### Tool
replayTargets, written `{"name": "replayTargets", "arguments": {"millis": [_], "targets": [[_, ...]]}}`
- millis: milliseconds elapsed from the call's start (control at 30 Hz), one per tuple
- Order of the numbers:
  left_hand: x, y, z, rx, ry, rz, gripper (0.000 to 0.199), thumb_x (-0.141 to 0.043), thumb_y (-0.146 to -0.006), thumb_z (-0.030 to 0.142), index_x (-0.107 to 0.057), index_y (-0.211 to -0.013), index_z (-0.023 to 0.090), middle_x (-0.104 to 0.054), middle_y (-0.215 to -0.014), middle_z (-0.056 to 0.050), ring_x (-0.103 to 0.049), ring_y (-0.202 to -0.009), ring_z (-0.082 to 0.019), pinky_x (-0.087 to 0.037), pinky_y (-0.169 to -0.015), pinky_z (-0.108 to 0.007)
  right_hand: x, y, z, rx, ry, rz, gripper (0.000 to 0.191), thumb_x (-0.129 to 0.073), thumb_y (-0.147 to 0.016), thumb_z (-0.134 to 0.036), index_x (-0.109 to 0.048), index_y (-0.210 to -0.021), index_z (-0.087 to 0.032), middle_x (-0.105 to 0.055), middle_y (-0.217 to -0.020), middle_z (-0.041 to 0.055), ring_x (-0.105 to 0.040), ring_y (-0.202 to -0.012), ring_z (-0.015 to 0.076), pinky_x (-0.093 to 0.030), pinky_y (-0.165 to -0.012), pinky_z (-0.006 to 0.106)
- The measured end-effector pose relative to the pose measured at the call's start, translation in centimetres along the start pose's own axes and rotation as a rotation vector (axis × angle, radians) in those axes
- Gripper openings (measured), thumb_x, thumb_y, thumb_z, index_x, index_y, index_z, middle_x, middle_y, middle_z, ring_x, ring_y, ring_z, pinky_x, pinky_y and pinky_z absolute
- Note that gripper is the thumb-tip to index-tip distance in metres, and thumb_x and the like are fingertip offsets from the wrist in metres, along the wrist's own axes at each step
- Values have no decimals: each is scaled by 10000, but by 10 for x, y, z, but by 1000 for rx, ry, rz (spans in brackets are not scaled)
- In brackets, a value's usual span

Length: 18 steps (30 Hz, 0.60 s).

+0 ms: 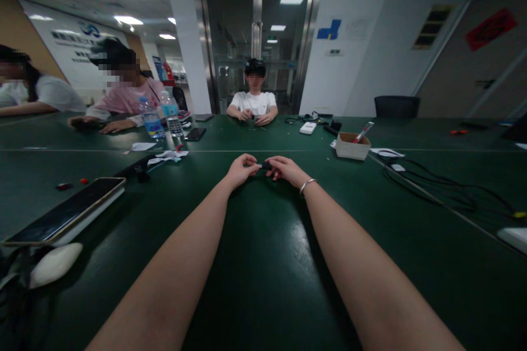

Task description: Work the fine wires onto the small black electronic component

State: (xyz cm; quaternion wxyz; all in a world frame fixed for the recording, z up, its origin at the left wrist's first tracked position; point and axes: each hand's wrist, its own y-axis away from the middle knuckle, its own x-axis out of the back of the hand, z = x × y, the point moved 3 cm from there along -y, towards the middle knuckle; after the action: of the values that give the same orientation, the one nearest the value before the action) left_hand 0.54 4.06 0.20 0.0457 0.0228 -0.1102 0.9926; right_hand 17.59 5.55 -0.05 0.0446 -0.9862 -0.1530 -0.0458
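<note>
My left hand (242, 171) and my right hand (287, 170) meet over the green table (263, 241), both with pinched fingers. Between them is a small black object (265, 165) with a pale end towards the left, too small to name for sure. The right thumb and fingers grip its dark part. The left fingertips close on the pale end. My fingers cover some of it. A silver bracelet (308, 186) circles my right wrist.
On the left lie a phone (69, 208) on a white box, a white mouse-shaped thing (56, 264) and water bottles (152, 119). A small box (353, 147) with a pen and black cables (436, 175) lie right. A person (252, 98) sits opposite; others sit left.
</note>
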Motion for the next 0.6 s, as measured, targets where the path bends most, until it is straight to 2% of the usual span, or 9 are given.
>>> {"name": "replayTargets", "arguments": {"millis": [67, 133, 200, 300, 367, 400, 533, 600], "targets": [[0, 0, 0, -1, 1, 4, 255, -737, -665, 124, -535, -820, 131, -582, -709, 3, -595, -623, -101, -506, -612, -259, 1, 4, -3, 42, -45, -21, 368, -566, -783, -31, -561, -1112, -197, -650, -891, 21, -534, -437, 38, -521, -468, 190], [1, 1, 0, -2, 4, 5, 248, -733, -669, 121, -535, -820, 132, -582, -712, 2, -595, -619, -101, -506, -615, -262, 2, 7, -4, 53, -92, -4, 485, -580, -739, 9, -536, -1158, -231, -636, -959, 15, -542, -452, 35, -537, -487, 204], [0, 1, 0, -4, 6, 3, 242, -727, -676, 121, -536, -824, 133, -582, -714, 2, -596, -617, -99, -505, -617, -262, 2, 7, -4, 32, -103, 23, 416, -597, -770, -46, -541, -1150, -206, -640, -890, 19, -538, -451, 46, -541, -487, 213], [0, 1, 0, -2, 9, 3, 230, -714, -687, 117, -535, -831, 132, -581, -714, 5, -596, -616, -95, -504, -620, -258, 0, 4, -2, -18, -53, 46, 202, -569, -861, -201, -578, -1051, -131, -642, -712, 38, -515, -426, 62, -518, -447, 199], [0, 0, -1, 1, 9, 5, 227, -709, -687, 105, -533, -828, 131, -580, -712, 6, -595, -617, -96, -501, -615, -254, 0, 2, -1, -29, -24, 29, 155, -539, -878, -197, -590, -1001, -118, -640, -672, 42, -506, -414, 59, -501, -429, 181], [0, 0, -1, 2, 9, 5, 226, -708, -687, 99, -532, -827, 131, -579, -711, 6, -595, -617, -97, -500, -612, -253, 0, 2, -1, -17, -28, 14, 156, -543, -860, -151, -589, -1007, -128, -645, -698, 38, -508, -415, 54, -501, -431, 178], [1, -1, -1, -1, 9, 11, 233, -712, -680, 95, -532, -824, 132, -577, -711, 7, -595, -616, -97, -504, -619, -261, 2, 5, -3, 60, -116, 3, 417, -567, -743, -4, -545, -1103, -212, -630, -871, -2, -530, -437, 35, -536, -468, 199], [1, -1, -1, -5, 7, 10, 230, -711, -682, 99, -533, -824, 132, -577, -712, 7, -594, -616, -96, -506, -624, -264, 2, 5, -2, 41, -117, 29, 354, -577, -773, -53, -546, -1096, -195, -615, -809, -5, -531, -437, 42, -542, -471, 207]]}}
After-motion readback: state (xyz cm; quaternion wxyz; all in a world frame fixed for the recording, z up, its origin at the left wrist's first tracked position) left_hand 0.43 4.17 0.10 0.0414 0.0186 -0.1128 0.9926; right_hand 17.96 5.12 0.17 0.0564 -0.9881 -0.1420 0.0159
